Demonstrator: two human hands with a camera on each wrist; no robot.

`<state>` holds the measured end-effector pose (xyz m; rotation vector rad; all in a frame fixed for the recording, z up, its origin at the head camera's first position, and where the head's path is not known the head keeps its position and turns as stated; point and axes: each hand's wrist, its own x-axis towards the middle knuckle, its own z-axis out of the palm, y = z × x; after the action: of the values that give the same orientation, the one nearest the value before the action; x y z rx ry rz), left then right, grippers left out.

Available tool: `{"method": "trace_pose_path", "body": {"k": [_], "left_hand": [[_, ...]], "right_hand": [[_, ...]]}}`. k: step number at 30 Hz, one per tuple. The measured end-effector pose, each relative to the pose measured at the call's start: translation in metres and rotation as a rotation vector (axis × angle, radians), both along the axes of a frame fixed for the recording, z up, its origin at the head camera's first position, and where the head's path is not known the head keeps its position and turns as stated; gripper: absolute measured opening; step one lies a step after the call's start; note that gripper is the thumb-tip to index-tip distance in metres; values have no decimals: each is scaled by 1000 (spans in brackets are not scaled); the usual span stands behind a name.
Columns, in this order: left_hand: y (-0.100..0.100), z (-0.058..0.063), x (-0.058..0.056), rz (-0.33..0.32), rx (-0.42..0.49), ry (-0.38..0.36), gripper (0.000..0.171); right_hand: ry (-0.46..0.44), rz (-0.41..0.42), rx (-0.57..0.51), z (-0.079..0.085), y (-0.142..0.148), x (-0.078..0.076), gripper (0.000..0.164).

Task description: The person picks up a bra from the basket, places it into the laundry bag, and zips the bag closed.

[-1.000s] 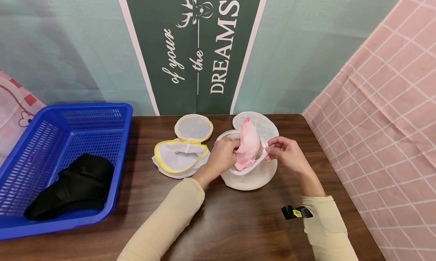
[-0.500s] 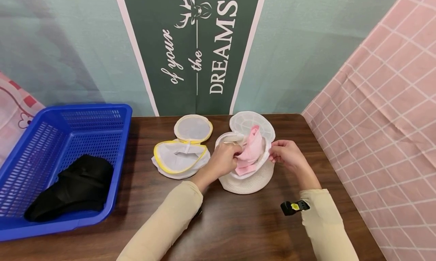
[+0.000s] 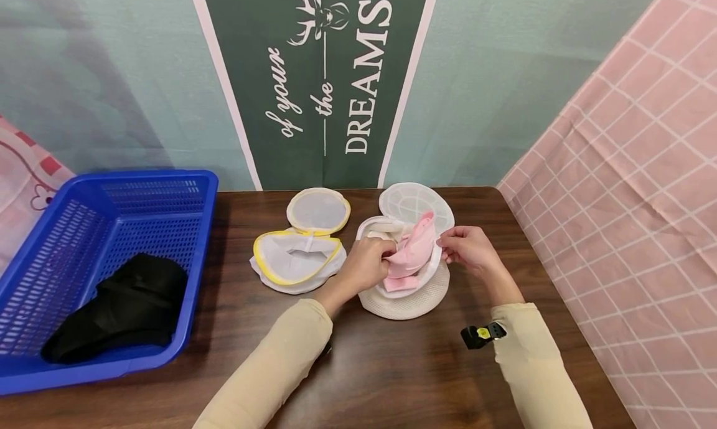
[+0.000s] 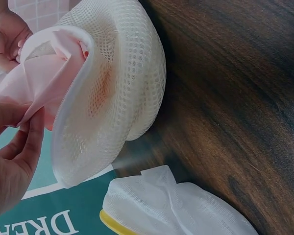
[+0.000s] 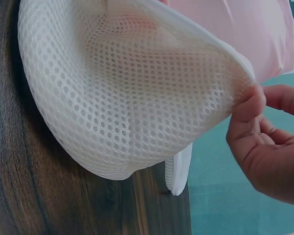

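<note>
A white mesh laundry bag (image 3: 404, 306) stands unzipped on the table, its round lid (image 3: 407, 200) folded back behind it. Partly inside its mouth lies a pink bra (image 3: 413, 253), smooth and cup-shaped; its lower part is hidden by the rim. My left hand (image 3: 368, 262) pinches the bra's edge between thumb and fingers, as the left wrist view shows up close. At the opposite side of the opening, my right hand (image 3: 472, 249) pinches the bag's rim; in the right wrist view thumb and forefinger (image 5: 284, 98) meet on that edge.
Left of the mesh bag lies a second white bag (image 3: 297, 261) with yellow trim, its lid (image 3: 318, 210) flipped back. A blue plastic basket (image 3: 196, 273) at the far left holds a black garment (image 3: 131, 304). A pink tiled wall covering (image 3: 644, 186) borders the table's right side.
The pink bra has sunk lower into the mesh bag and leans more to the right. Both hands keep near their places; the bag's mouth has shifted slightly.
</note>
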<state>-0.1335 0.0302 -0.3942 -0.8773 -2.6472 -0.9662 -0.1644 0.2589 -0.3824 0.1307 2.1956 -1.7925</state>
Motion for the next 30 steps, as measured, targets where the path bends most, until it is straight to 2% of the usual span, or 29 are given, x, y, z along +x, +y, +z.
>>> {"method": "trace_pose_path", "body": {"k": [4,9,22,30], "left_hand": [[0,0,-1,15,-1,10,20],[0,2,-1,19,-7,-3,15],[2,15,-1,61,-73,-86,16],[0,22,-1,89,-100,-124,20]], "right_hand": [[108,39,58,1,-1,1,18],[221,77,116,9,1,2,17],[373,99,66,27,2,4,12],[454,90,158,43,-1,10,16]]}}
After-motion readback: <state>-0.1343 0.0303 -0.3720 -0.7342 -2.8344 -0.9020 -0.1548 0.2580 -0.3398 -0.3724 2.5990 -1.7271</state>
